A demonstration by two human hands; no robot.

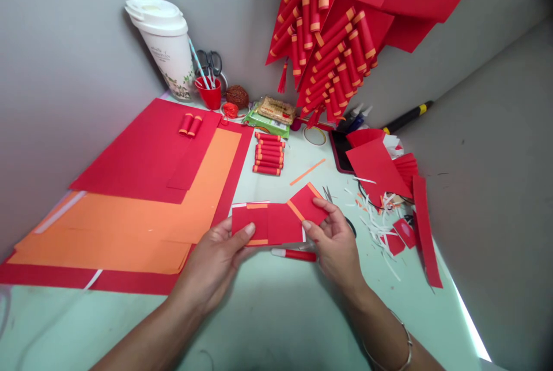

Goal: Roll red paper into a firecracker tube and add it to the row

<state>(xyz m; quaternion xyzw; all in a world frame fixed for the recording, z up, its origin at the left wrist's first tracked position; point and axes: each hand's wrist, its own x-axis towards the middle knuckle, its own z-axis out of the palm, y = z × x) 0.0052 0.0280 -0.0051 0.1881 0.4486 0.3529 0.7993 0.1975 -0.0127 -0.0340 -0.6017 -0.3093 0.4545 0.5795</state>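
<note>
Between thumb and fingers, my left hand (220,258) pinches a stack of red paper pieces (283,222) with orange strips along the edges of the top one. My right hand (339,238) grips a small red paper piece (309,203), which has orange strips on two opposite edges and is tilted over the stack's right end. Just below the papers lies a red glue pen (298,254) with a white tip. Scissors (351,226) rest partly hidden behind my right hand. Beyond the papers is a row of several red paper rolls (268,155) with orange ends.
Large red sheets (151,152) and orange sheets (129,233) cover the left side. A white cup (166,51) and a red pen holder (209,94) stand at the back. Firecracker decorations (332,42) hang above. Paper scraps (382,224) and a phone (341,152) lie right.
</note>
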